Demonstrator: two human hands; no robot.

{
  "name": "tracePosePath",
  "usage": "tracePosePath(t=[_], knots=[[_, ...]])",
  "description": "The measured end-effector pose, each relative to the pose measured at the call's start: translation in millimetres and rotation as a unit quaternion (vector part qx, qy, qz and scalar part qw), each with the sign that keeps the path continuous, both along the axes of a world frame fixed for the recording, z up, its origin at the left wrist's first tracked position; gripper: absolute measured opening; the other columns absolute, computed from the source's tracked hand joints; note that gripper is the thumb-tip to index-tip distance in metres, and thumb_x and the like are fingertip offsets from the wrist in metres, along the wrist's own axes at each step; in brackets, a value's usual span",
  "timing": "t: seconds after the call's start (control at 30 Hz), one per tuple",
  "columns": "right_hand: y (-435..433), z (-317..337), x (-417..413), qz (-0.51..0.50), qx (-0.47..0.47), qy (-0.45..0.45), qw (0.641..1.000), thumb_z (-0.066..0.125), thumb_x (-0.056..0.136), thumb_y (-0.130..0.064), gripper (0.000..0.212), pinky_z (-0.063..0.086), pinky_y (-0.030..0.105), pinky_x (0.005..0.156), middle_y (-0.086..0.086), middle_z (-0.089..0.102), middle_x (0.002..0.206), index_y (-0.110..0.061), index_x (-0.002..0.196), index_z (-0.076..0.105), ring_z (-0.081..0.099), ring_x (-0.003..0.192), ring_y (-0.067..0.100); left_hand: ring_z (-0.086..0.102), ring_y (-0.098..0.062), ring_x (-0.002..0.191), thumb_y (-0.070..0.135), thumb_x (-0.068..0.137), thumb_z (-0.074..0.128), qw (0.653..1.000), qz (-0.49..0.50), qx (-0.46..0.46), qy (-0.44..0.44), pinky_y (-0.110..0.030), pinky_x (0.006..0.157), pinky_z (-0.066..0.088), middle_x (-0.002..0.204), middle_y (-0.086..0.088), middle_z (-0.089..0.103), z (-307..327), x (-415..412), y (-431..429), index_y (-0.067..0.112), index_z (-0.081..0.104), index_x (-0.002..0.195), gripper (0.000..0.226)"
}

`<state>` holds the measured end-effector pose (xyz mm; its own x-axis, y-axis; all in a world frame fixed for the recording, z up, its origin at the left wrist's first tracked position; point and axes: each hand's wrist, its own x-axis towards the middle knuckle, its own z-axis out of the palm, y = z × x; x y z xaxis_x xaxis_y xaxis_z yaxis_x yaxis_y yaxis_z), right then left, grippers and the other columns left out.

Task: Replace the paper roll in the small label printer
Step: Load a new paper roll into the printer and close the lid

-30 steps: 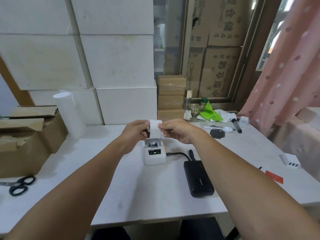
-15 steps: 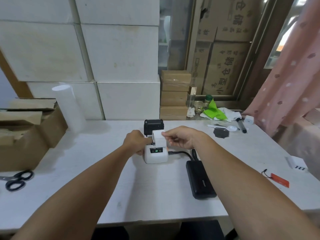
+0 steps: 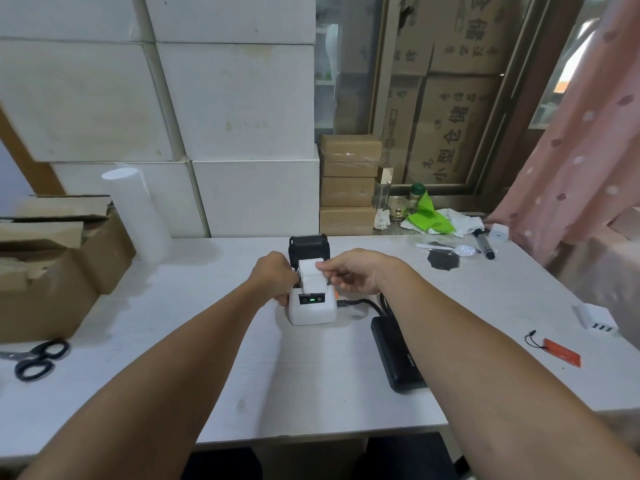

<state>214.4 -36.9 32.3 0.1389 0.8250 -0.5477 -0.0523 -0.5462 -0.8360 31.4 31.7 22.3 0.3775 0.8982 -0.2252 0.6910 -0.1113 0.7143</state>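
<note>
The label printer stands upright on the white table, roughly midway between its left and right edges and nearer the far edge than the near one. A green indicator is lit on its front panel. The paper roll sits at the top opening of the printer, its lower part inside the compartment and its upper part above the housing.

The left hand is closed against the left side of the roll and printer top; its fingertips are hidden, so the exact contact cannot be determined. The right hand pinches the upper right edge of the roll between thumb and forefinger, in a narrow grip.

A second, black printer stands directly behind the white unit, toward the far edge. A black cable runs from the printer's right side to a black power bank lying flat to the right.

Scissors lie at the left edge, beside an open cardboard box. A red tag lies near the right edge. A plastic spoon and a marker lie near the far right corner.
</note>
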Motion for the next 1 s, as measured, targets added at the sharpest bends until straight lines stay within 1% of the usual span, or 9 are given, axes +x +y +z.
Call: tracePosePath(t=[0.13, 0.23, 0.3, 0.43, 0.53, 0.67, 0.83, 0.9, 1.0], knots=[[0, -5, -4, -0.007, -0.039, -0.062, 0.997, 0.087, 0.080, -0.018, 0.021, 0.041, 0.019, 0.049, -0.002, 0.066, 0.064, -0.011, 0.088, 0.069, 0.048, 0.049, 0.007, 0.077, -0.036, 0.060, 0.012, 0.076, 0.063, 0.999, 0.023, -0.027, -0.020, -0.050, 0.083, 0.063, 0.071, -0.018, 0.075, 2, 0, -3, 0.006, 0.062, 0.071, 0.008], [0, -7, -5, -0.013, -0.034, -0.111, 0.993, 0.087, 0.079, -0.018, 0.028, 0.035, 0.022, 0.043, -0.002, 0.049, 0.055, -0.014, 0.089, 0.061, 0.034, 0.046, 0.011, 0.077, -0.038, 0.062, 0.008, 0.078, 0.060, 0.997, 0.045, -0.042, -0.035, -0.048, 0.083, 0.063, 0.078, -0.021, 0.077, 2, -1, -6, 0.003, 0.064, 0.079, 0.006], [0, -9, -4, -0.002, -0.026, -0.158, 0.987, 0.089, 0.076, -0.023, 0.034, 0.032, 0.025, 0.047, 0.000, 0.042, 0.060, -0.013, 0.090, 0.060, 0.032, 0.049, 0.014, 0.077, -0.038, 0.062, 0.008, 0.079, 0.062, 0.996, 0.057, -0.050, -0.049, -0.047, 0.080, 0.065, 0.085, -0.022, 0.078, 2, -1, -6, -0.001, 0.069, 0.088, 0.014], [1, -8, -9, 0.027, -0.016, -0.234, 0.972, 0.091, 0.066, -0.032, 0.041, 0.035, 0.029, 0.052, 0.005, 0.045, 0.073, -0.014, 0.088, 0.062, 0.036, 0.057, 0.019, 0.077, -0.039, 0.063, 0.007, 0.081, 0.061, 0.994, 0.069, -0.051, -0.065, -0.045, 0.077, 0.065, 0.089, -0.020, 0.077, 1, -1, -9, -0.003, 0.072, 0.097, 0.022], [0, -10, -12, 0.020, 0.015, -0.253, 0.967, 0.090, 0.071, -0.027, 0.033, 0.033, 0.027, 0.053, 0.003, 0.049, 0.067, -0.013, 0.084, 0.063, 0.038, 0.058, 0.020, 0.077, -0.041, 0.067, 0.006, 0.082, 0.061, 0.993, 0.075, -0.046, -0.074, -0.049, 0.074, 0.065, 0.092, -0.022, 0.076, 0, -2, -12, -0.004, 0.072, 0.098, 0.022], [-5, -16, -13, 0.011, 0.060, -0.274, 0.960, 0.087, 0.076, -0.027, 0.024, 0.037, 0.027, 0.058, 0.003, 0.059, 0.069, -0.012, 0.081, 0.070, 0.044, 0.055, 0.017, 0.077, -0.042, 0.068, 0.014, 0.079, 0.065, 0.995, 0.067, -0.030, -0.069, -0.053, 0.068, 0.065, 0.082, -0.022, 0.076, -3, -4, -15, -0.004, 0.072, 0.086, 0.021], [-4, -21, -13, -0.005, 0.110, -0.318, 0.942, 0.086, 0.077, -0.030, 0.036, 0.046, 0.031, 0.070, 0.007, 0.069, 0.103, -0.018, 0.104, 0.066, 0.059, 0.080, 0.021, 0.077, -0.040, 0.070, 0.016, 0.084, 0.064, 0.996, 0.060, 0.001, -0.069, -0.053, 0.067, 0.065, 0.084, -0.021, 0.075, -2, -4, -19, -0.001, 0.071, 0.089, 0.019], [-4, -21, -15, 0.014, 0.134, -0.357, 0.924, 0.084, 0.079, -0.032, 0.035, 0.049, 0.032, 0.068, 0.006, 0.068, 0.099, -0.024, 0.106, 0.064, 0.063, 0.082, 0.022, 0.077, -0.040, 0.070, 0.015, 0.088, 0.064, 0.995, 0.064, 0.002, -0.078, -0.051, 0.063, 0.065, 0.091, -0.019, 0.074, -4, -4, -20, 0.003, 0.069, 0.095, 0.014], [-7, -20, -17, 0.028, 0.158, -0.397, 0.904, 0.080, 0.083, -0.030, 0.024, 0.051, 0.032, 0.069, -0.002, 0.067, 0.084, -0.026, 0.104, 0.069, 0.066, 0.078, 0.019, 0.075, -0.034, 0.078, 0.022, 0.089, 0.063, 0.993, 0.076, 0.013, -0.093, -0.048, 0.058, 0.065, 0.104, -0.012, 0.071, -9, -5, -17, 0.015, 0.064, 0.118, 0.030]])
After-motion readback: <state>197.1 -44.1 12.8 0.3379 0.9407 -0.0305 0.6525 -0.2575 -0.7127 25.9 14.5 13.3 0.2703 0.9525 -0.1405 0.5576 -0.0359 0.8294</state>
